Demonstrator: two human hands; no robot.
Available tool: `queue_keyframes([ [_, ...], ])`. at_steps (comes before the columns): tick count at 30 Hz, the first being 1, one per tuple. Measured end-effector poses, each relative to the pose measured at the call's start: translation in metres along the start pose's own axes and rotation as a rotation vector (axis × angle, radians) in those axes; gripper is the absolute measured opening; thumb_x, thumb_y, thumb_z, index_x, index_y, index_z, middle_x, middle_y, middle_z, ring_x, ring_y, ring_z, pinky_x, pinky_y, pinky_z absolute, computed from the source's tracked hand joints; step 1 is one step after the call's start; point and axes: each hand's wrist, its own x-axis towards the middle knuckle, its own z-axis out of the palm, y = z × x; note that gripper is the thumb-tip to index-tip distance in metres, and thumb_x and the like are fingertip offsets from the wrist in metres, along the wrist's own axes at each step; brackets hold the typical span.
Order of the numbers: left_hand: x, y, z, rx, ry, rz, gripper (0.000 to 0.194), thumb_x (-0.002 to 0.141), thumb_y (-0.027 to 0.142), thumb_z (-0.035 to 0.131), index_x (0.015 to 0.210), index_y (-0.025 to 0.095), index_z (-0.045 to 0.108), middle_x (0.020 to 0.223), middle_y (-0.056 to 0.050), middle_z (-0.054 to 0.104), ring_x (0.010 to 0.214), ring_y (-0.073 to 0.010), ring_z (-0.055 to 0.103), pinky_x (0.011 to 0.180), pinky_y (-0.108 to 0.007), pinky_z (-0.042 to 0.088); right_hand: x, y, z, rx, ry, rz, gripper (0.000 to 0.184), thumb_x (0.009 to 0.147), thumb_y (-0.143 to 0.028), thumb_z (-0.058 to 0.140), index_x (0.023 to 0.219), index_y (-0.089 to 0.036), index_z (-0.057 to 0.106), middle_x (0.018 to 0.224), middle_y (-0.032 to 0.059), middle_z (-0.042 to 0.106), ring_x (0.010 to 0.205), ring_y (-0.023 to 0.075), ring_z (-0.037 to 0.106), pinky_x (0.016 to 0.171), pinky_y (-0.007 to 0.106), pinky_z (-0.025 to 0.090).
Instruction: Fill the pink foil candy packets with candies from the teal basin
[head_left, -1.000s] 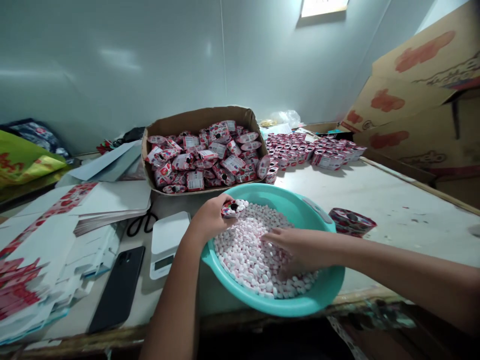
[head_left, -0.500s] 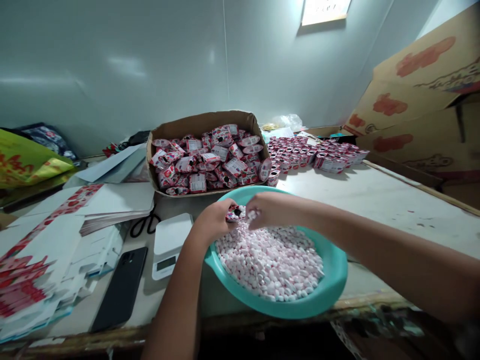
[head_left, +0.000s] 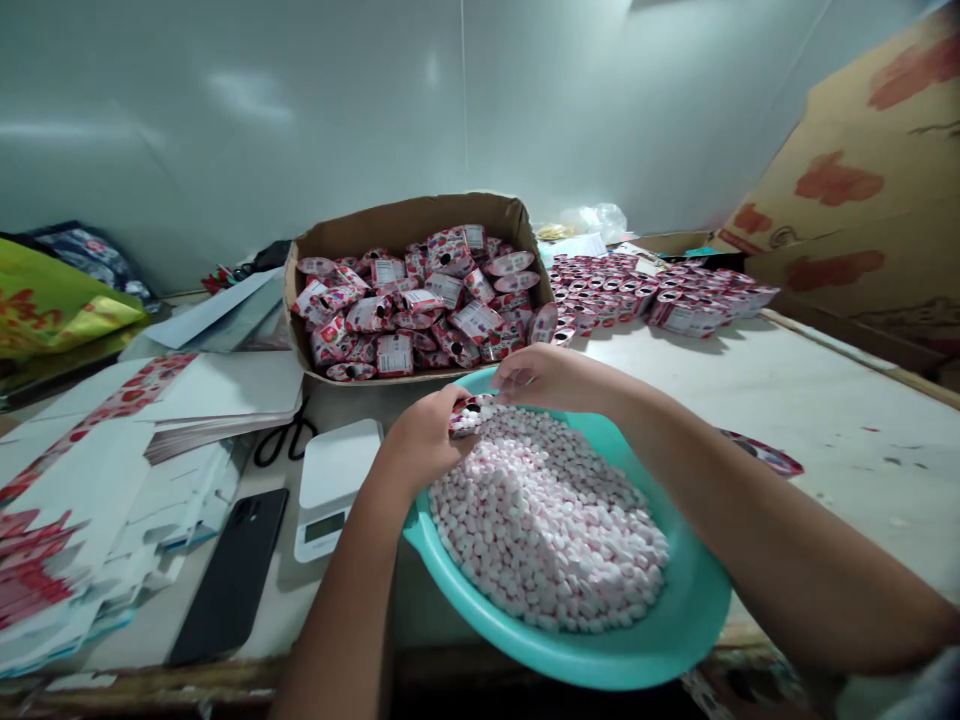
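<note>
My left hand point(head_left: 426, 438) is wrapped round a small red printed candy box point(head_left: 465, 417), whose dark opening faces up, with white candies at it. Close by on the right is my right hand point(head_left: 551, 378), fingers curled in by the box's edge; what they hold, if anything, is hidden. Both hands are over the far left part of a turquoise basin point(head_left: 592, 665). Heaped in this basin are small white and pinkish candies point(head_left: 555, 530).
Behind the basin a cardboard carton point(head_left: 442, 210) holds many printed boxes. Rows of similar boxes point(head_left: 667, 290) stand at right. Left lie a white scale point(head_left: 337, 480), a black phone point(head_left: 232, 575), black scissors point(head_left: 285, 440) and flat cartons point(head_left: 225, 390). A printed piece point(head_left: 765, 452) lies beyond my right forearm.
My right hand has lifted slightly up from the candies, and the white candies visible in its fingers before no longer show. The left hand still holds the box. The view has shifted slightly.
</note>
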Motion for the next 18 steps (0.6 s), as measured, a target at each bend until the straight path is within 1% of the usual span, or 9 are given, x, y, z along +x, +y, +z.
queue_keyframes([
  [2,0.001,0.001,-0.001,0.001,0.038,-0.033,0.036,0.079,0.026,0.068,0.113,0.023,0.058,0.107,-0.005,0.069,0.096,-0.0235,0.064,0.079,-0.030,0.047,0.002,0.002,0.001,0.030,0.011,-0.025,0.016,0.081,-0.028,0.068,0.089,-0.016,0.075,0.082,0.0023,0.074,0.073,0.0145,0.064,0.062,0.022,0.044],
  [4,0.001,0.002,-0.001,0.001,0.056,-0.067,0.036,0.079,0.027,0.068,0.113,0.023,0.058,0.106,-0.004,0.069,0.096,-0.0231,0.064,0.080,-0.031,0.047,0.003,0.002,0.004,0.020,0.026,-0.084,0.013,0.081,-0.023,0.067,0.087,-0.017,0.076,0.082,0.0017,0.074,0.073,0.0143,0.064,0.062,0.022,0.044],
  [8,0.001,0.002,0.000,0.010,0.048,-0.107,0.036,0.078,0.027,0.069,0.112,0.025,0.058,0.105,-0.003,0.069,0.096,-0.0236,0.064,0.080,-0.031,0.046,0.004,-0.002,0.014,-0.052,0.089,-0.173,0.013,0.079,-0.013,0.064,0.083,-0.018,0.075,0.083,0.0013,0.073,0.074,0.0144,0.064,0.067,0.023,0.045],
  [12,0.001,0.002,0.001,0.020,0.037,-0.097,0.037,0.077,0.025,0.069,0.112,0.024,0.058,0.105,-0.003,0.069,0.096,-0.0236,0.064,0.080,-0.031,0.045,0.006,-0.003,0.021,-0.073,0.120,-0.193,0.016,0.079,-0.007,0.062,0.084,-0.016,0.074,0.085,0.0033,0.072,0.077,0.0148,0.063,0.070,0.024,0.045],
  [18,0.000,0.001,0.000,0.005,0.053,-0.072,0.035,0.079,0.027,0.068,0.112,0.023,0.057,0.104,-0.004,0.068,0.094,-0.0227,0.064,0.077,-0.030,0.045,0.005,-0.006,0.024,-0.015,0.128,-0.185,0.014,0.080,-0.010,0.064,0.087,-0.016,0.074,0.085,0.0032,0.072,0.077,0.0156,0.063,0.070,0.025,0.045],
])
